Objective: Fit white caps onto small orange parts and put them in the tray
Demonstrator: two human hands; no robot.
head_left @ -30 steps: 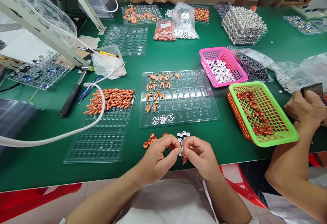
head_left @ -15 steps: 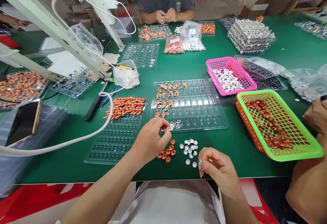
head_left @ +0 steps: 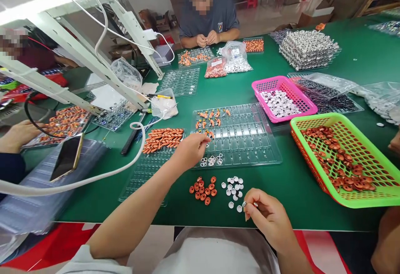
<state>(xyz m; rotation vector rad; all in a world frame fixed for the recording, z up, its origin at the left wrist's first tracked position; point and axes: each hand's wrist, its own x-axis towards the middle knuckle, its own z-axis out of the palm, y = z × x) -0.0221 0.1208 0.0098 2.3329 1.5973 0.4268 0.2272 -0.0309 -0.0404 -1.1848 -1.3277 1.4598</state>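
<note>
My left hand [head_left: 191,151] reaches over the left side of a transparent plastic tray [head_left: 250,134], its thumb and fingers pinched together. Whatever is between those fingertips is hidden. Beside them, small orange curved parts [head_left: 211,121] fill some of the tray's cells, and white rings [head_left: 211,161] lie at its front left. Low over the table edge, my right hand [head_left: 268,217] pinches a small shiny piece [head_left: 244,204] at the fingertips. Close to that hand are loose white discs [head_left: 235,187]; left of them sit loose orange-brown round pieces [head_left: 204,191].
A green basket [head_left: 340,201] of orange-brown pieces and a pink basket [head_left: 308,108] of white pieces stand right. Left are a ribbed tray [head_left: 145,174] with orange parts, a white cable [head_left: 125,166] and a phone [head_left: 67,157]. A co-worker [head_left: 208,19] sits opposite.
My left hand has moved slightly up and away from the white rings, toward the orange parts in the tray. My right hand keeps its pinch. The head view has tilted up and turned left.
</note>
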